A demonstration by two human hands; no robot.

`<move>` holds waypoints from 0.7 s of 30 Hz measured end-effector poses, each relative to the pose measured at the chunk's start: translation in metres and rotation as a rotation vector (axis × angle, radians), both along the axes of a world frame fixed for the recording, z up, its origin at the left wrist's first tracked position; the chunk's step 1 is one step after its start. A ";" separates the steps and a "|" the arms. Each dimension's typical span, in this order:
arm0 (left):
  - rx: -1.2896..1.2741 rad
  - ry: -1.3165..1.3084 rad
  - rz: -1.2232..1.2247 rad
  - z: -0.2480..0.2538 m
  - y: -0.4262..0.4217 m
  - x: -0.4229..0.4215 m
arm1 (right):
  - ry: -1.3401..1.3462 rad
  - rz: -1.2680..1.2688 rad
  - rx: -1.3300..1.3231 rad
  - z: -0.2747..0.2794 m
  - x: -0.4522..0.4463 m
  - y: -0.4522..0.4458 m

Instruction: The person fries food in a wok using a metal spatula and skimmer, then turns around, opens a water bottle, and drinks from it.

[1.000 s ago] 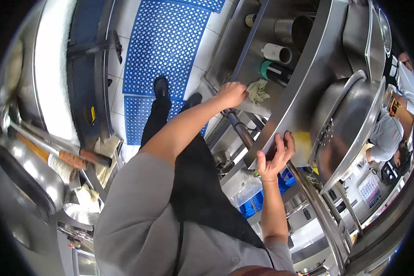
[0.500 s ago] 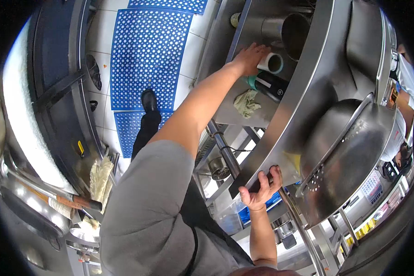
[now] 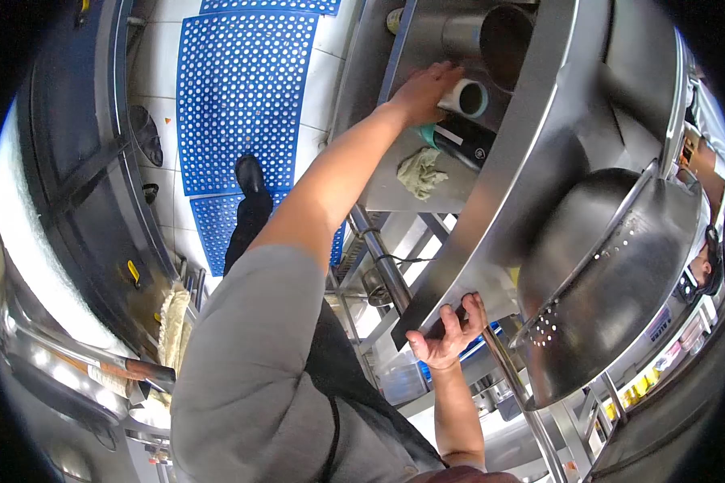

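My left hand reaches onto a steel shelf, its fingers stretched out beside a white cylinder with a dark opening. Its fingertips are partly hard to see, and whether they touch the cylinder I cannot tell. Close below the hand lies a black bottle-like container with a teal end. A crumpled pale cloth is on the shelf nearby. Lower right, my right hand grips the corner of the steel counter edge, fingers hooked on it and thumb apart.
A large steel pot lies deeper on the shelf. A big steel bowl-like vessel with rows of holes sits on the counter. Blue perforated mats cover the white floor tiles. Another person's arm shows at far right.
The whole view shifts slightly, with the shelf and mats sliding left. Both my hands keep nearly the same places against the shelf and counter edge. The other person at right has moved.
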State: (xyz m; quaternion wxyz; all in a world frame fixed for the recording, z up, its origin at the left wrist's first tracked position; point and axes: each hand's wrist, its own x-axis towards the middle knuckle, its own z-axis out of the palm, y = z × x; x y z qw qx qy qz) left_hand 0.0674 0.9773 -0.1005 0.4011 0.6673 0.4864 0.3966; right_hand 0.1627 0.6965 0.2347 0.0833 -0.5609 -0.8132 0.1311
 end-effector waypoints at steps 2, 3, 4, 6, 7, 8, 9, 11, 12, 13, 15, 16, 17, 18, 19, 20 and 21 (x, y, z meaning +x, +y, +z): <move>0.009 -0.067 0.032 0.023 -0.013 -0.012 | -0.007 -0.001 0.006 0.001 -0.001 0.000; 0.015 -0.097 0.048 0.040 -0.024 -0.020 | -0.007 0.000 0.010 0.000 -0.001 0.001; 0.030 -0.123 0.009 0.061 -0.040 -0.024 | -0.009 0.000 0.013 0.000 -0.001 0.000; 0.175 -0.248 -0.071 0.071 -0.061 -0.007 | -0.050 0.002 0.032 0.001 -0.002 0.004; 0.175 -0.169 -0.120 0.073 -0.070 0.006 | -0.072 0.002 0.040 0.002 -0.004 0.005; 0.178 -0.092 -0.169 0.073 -0.079 0.020 | -0.058 -0.001 0.041 0.001 -0.004 0.004; 0.185 -0.018 -0.218 0.075 -0.085 0.031 | -0.047 -0.005 0.046 0.000 -0.003 0.004; -0.249 -0.393 -0.234 0.076 -0.094 0.037 | -0.014 -0.009 0.010 0.001 -0.003 0.003; -0.258 -0.395 -0.226 0.076 -0.097 0.036 | 0.004 -0.017 -0.020 0.001 -0.005 0.002; -0.159 -0.315 -0.230 0.077 -0.096 0.035 | 0.000 -0.034 -0.028 0.004 -0.003 0.003; -0.068 -0.238 -0.256 0.076 -0.092 0.036 | 0.026 -0.030 -0.061 0.004 -0.004 0.007; -0.040 -0.209 -0.277 0.076 -0.088 0.036 | 0.057 -0.042 -0.076 0.007 -0.003 0.010; -0.036 -0.188 -0.294 0.076 -0.088 0.035 | 0.158 -0.058 -0.043 0.002 -0.005 0.011; -0.029 -0.164 -0.310 0.076 -0.089 0.035 | 0.164 -0.057 -0.060 0.002 -0.001 0.012; -0.026 -0.142 -0.321 0.076 -0.091 0.033 | 0.184 -0.048 -0.088 0.000 0.002 0.012; -0.023 -0.132 -0.333 0.080 -0.093 0.030 | 0.205 -0.070 -0.122 0.010 -0.004 0.009; -0.023 -0.118 -0.341 0.080 -0.096 0.030 | 0.238 -0.078 -0.158 0.011 -0.005 0.009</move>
